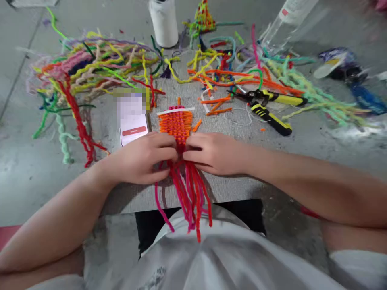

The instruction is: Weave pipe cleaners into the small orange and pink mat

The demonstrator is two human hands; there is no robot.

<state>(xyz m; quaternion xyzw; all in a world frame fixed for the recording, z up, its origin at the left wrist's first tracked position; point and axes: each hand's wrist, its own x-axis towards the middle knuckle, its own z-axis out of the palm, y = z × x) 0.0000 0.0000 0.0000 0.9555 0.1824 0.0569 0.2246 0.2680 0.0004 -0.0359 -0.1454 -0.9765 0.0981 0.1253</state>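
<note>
A woven piece of orange and pink pipe cleaners (175, 124) lies on the board before me, with a white strip (175, 111) across its top. Loose red and pink pipe-cleaner ends (193, 189) hang from its lower part over the board's front edge. My left hand (148, 157) has its fingers curled closed at the lower left of the weave. Opposite it, my right hand (211, 153) is closed on the lower right side, thumb and fingers pinching the strands. The fingertips hide exactly which strands each one grips.
Left of the weave lies a phone (133, 121). Yellow-and-black pliers (269, 106) rest to the right, near orange cut pieces (219, 106). Heaps of coloured pipe cleaners (90, 68) spread across the back. A white bottle (165, 24) and a clear plastic sleeve (287, 24) stand farther off.
</note>
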